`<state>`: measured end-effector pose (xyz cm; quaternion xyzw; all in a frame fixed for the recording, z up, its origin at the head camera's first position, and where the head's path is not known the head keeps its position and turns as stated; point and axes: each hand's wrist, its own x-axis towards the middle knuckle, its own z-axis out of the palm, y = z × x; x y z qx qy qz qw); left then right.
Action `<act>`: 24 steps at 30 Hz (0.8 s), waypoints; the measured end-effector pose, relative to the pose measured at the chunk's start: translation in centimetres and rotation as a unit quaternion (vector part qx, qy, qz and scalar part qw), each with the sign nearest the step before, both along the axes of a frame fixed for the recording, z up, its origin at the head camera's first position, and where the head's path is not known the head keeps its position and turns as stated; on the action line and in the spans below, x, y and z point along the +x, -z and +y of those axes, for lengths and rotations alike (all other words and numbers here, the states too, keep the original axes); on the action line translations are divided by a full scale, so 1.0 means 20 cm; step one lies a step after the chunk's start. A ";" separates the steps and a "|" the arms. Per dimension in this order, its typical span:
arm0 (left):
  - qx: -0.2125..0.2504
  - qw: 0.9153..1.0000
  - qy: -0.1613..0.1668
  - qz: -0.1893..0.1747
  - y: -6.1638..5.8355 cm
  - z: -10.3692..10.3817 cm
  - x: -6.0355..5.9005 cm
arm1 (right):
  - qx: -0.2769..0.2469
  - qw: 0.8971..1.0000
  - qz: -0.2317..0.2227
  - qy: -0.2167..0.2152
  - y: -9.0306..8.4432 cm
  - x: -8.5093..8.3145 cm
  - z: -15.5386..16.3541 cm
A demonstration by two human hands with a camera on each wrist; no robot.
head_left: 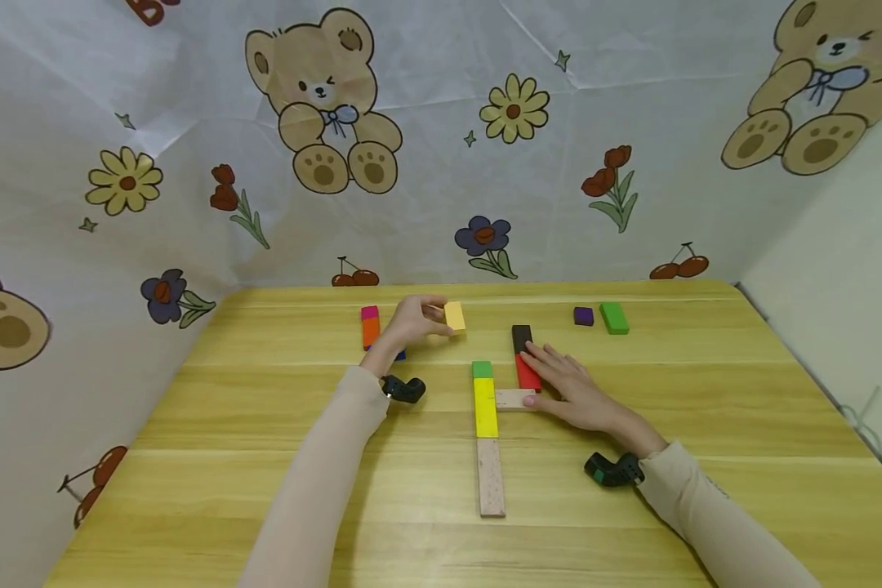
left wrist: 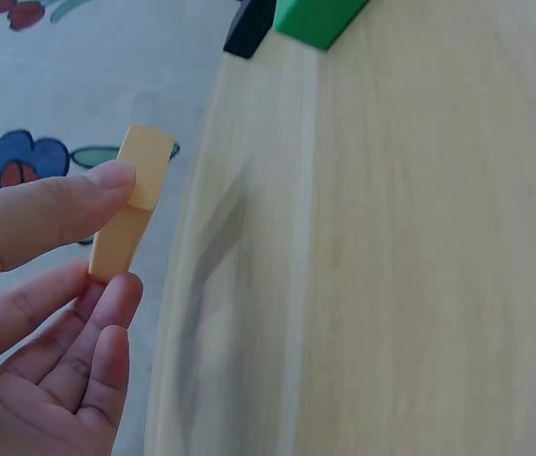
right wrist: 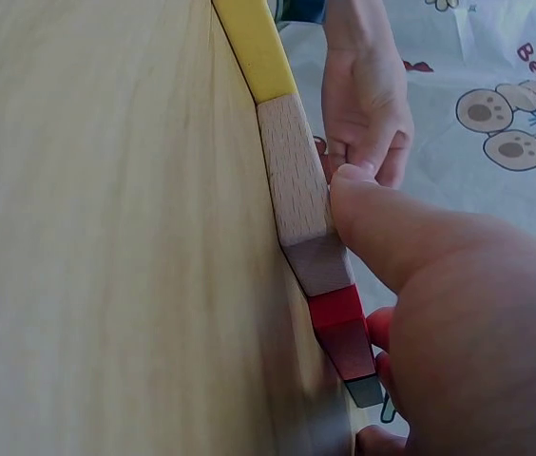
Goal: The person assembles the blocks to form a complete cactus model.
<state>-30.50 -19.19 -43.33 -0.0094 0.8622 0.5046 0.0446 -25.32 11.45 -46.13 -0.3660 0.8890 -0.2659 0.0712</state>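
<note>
The left arm reached forward over the table, and the left hand hung above its far part with the wrist raised. Its thumb and fingers pinched a pale yellow block, which stood clear of the table; in the left wrist view the thumb lay across the block's upper side and a fingertip propped its lower end. Just left of that hand lay an orange block with a pink one at its far end.

The right arm came in from the lower right, and the right hand lay flat with straight fingers, gripping nothing. The fingertips rested on a red block and a black block beyond it, while the thumb touched a short wooden block. That block butted against a yellow bar, with a green block at the bar's far end and a long wooden bar at its near end.
</note>
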 end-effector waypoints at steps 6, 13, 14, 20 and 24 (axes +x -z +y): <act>0.004 1.000 0.025 0.003 0.00 0.08 0.04 | 0.001 1.000 0.002 -0.005 0.00 0.00 -0.01; 0.011 0.998 0.055 0.014 0.04 0.14 0.07 | -0.004 1.000 0.004 -0.002 0.00 0.00 -0.01; 0.011 0.998 0.057 0.014 0.05 0.15 0.08 | -0.004 1.000 0.005 -0.003 0.00 0.00 -0.01; 0.009 0.998 0.068 0.014 0.06 0.17 0.09 | 0.003 1.000 0.001 0.002 0.00 0.00 0.00; 0.009 0.997 0.072 0.015 0.07 0.17 0.09 | 0.003 1.000 0.001 0.003 0.00 0.00 0.00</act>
